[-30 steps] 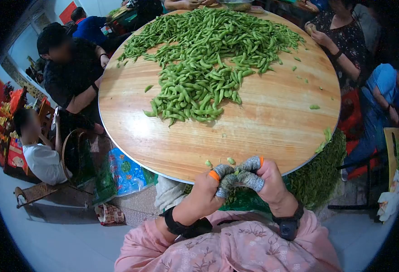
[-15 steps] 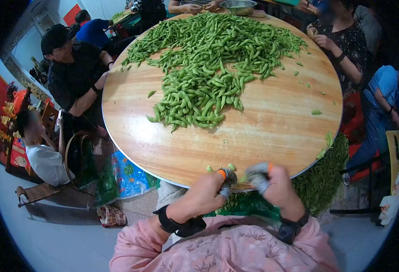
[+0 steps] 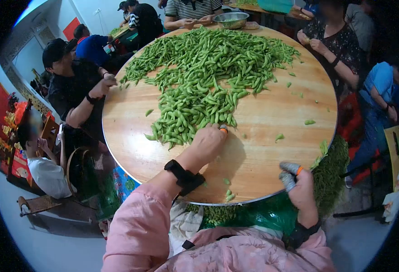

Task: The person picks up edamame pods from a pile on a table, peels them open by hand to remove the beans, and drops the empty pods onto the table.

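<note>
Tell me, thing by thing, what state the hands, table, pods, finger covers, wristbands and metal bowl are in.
table: partly covered with pods
pods: heaped, a few lying loose; most look unopened
left hand: at the heap's near end, fingertips hidden
right hand: by the table's near edge, half curled
finger covers: worn
wristbands: fastened on
metal bowl: upright, contents unclear

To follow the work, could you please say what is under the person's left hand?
Around the left hand, green pods and bare tabletop show; whatever lies directly beneath it is covered.
</note>
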Motion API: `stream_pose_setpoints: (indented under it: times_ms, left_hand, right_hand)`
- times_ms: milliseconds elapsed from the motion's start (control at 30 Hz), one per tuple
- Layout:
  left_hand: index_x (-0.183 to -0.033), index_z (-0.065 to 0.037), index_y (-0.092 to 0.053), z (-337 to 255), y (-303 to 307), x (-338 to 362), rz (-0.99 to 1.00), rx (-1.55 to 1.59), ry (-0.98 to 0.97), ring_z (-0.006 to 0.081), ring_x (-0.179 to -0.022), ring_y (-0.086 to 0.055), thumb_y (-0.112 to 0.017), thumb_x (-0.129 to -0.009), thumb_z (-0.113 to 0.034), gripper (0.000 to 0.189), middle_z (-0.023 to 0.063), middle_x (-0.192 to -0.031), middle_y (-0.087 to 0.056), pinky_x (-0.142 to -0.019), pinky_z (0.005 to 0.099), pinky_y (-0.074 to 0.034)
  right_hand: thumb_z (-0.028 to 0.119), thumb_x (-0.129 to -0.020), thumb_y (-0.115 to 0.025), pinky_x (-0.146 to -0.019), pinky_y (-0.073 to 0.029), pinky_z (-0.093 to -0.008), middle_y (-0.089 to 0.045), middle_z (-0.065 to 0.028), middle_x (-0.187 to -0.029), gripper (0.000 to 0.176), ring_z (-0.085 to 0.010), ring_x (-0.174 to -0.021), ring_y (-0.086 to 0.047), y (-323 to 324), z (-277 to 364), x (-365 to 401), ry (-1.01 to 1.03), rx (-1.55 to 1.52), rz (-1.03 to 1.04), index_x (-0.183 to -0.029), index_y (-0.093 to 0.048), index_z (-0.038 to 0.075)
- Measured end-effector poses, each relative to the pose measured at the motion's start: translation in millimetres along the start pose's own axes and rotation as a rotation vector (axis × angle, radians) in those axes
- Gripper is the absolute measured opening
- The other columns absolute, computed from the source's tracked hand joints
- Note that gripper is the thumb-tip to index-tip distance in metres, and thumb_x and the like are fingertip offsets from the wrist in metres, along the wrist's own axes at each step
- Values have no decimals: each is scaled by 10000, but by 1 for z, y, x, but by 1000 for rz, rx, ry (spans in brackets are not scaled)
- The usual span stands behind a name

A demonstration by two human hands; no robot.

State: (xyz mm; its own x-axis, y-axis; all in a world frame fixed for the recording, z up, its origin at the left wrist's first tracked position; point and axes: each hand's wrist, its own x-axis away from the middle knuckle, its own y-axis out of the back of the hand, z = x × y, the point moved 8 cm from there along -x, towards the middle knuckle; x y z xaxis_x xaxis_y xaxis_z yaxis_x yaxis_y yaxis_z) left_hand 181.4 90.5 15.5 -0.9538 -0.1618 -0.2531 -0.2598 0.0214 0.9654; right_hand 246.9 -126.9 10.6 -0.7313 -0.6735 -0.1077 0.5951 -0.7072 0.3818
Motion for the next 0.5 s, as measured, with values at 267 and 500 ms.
stream_pose_setpoints:
  times_ms: [267, 500]
  left_hand:
    - [-859, 39, -508, 9, 24, 49, -183, 1057, 457, 152, -652, -556, -537, -704, 35, 158, 92, -750, -566, -552, 253, -446]
    - [-921, 24, -518, -39, 38, 107, -338, 1275, 391, 118, -813, -532, -553, -731, 33, 193, 68, -883, -567, -734, 246, -428]
  right_hand:
    - [-2, -737, -531, -618, -431, -225, -562, -56, -801, 290, -100, -673, -520, -79, 19, 3, -123, -450, 307, -1026, -514, -20]
    - [21, -751, -549, -637, -431, -222, -570, -38, -778, 187, -95, -698, -522, -116, 27, 4, -335, -1137, 535, -934, -549, -17]
